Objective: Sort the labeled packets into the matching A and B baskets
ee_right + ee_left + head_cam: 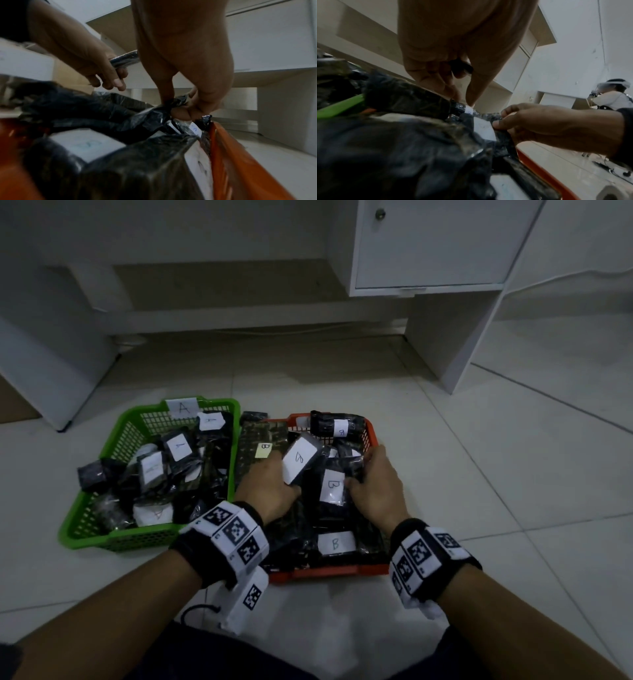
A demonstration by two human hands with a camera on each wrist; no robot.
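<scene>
Both hands are working over the orange basket [325,571] (right side of scene, B lot). The green basket [102,539] w/ its A tag [182,406] is sitting just left of it. Left hand [270,491] is gripping a B-labelled packet [298,460] by its near end, fingers curled round it. Pkt is tilting up off the pile, long axis running near-left to far-right, label facing up. Right hand [376,491] is pinching a second B packet [331,487]; thumb and fingertips [180,112] are closing on crinkled black wrap at its far-right corner, per right wrist view. That pkt is lying on the pile, long axis near-far, body extending left and near from the pinch. Key relation: both held pkts are sitting within the orange basket's outline, so each hand is directly over the correct bin and no cross-reach to the A side looks needed. Judging step as settling B pkts into place; next move is prob. lowering and letting go. The left-hand pkt is riding higher, so it is facing the longer drop. Risk: the pile is heaping toward rim height and the wrap looks slick, so a pkt may be sliding off leftward. A flat packet w/ yellow B tag [263,450] is lying along that left side; can't tell whether inside the rim or on it. On the A side, one dark packet [90,475] is overhanging the left rim.
</scene>
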